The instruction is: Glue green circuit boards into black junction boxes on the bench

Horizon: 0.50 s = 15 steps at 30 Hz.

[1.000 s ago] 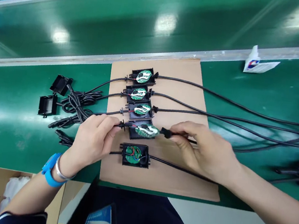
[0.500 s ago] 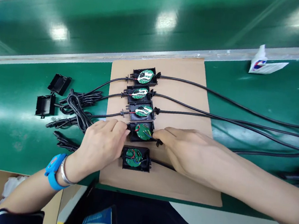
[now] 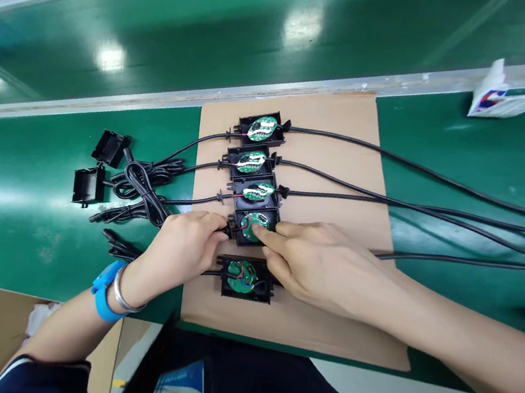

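My left hand (image 3: pixel 188 243) is closed in a pinch on a black cable (image 3: pixel 228 230) at the left end of the fourth black box from the back. That open box (image 3: pixel 269 215) holds a green circuit board (image 3: pixel 247 227) with a red wire at its left. My right hand (image 3: pixel 317 258) reaches in from the right, index fingertip on the board, thumb apart from it and nothing visibly gripped. Its fingers hide the box's right end. Nearest me lies another open box (image 3: pixel 259 294) with a green board (image 3: pixel 239 277) and red, blue and yellow wires.
Three similar boxes (image 3: pixel 279 121) with white-coated boards line up behind on a cardboard sheet (image 3: pixel 340 123). Black cables (image 3: pixel 439 175) run right; coiled cables (image 3: pixel 142 187) and two small black covers (image 3: pixel 111 147) lie left. A white bottle (image 3: pixel 492 91) stands at the back right.
My right hand has moved from the right end of the fourth box onto its board. My left hand stays at the left end. The whole view has shifted slightly.
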Tool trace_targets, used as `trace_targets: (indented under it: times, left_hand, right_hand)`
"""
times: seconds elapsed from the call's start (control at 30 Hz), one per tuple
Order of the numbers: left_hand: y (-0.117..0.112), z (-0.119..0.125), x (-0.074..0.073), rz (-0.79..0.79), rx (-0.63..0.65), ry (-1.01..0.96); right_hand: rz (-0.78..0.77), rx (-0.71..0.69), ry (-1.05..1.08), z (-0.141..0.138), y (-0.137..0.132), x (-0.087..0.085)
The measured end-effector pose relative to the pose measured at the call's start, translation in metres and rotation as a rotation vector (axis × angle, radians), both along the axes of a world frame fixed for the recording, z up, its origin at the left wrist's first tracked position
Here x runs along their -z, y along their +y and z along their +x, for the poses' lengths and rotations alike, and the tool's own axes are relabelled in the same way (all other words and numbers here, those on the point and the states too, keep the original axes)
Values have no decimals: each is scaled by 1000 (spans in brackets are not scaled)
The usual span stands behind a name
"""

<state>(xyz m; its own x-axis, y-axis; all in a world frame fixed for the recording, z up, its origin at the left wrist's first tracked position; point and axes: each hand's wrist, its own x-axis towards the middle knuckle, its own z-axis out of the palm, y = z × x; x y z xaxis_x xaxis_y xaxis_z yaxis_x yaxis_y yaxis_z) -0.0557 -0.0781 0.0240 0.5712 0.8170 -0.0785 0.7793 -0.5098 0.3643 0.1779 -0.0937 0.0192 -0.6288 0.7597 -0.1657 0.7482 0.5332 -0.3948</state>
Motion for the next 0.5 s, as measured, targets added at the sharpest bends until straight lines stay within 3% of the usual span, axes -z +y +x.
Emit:
trace_targets:
  times: [0.17,0.33,0.5]
  left_hand:
    - [-9,8,7,158,-25,-158]
    - [-15,11,14,291,-3,-4]
    - [-7,15,6,163,3,94]
  right_hand:
    - [68,30,29,-1,-5,7]
    - [56,18,43,-2,-3,9]
    - [46,7,47,-2,-1,8]
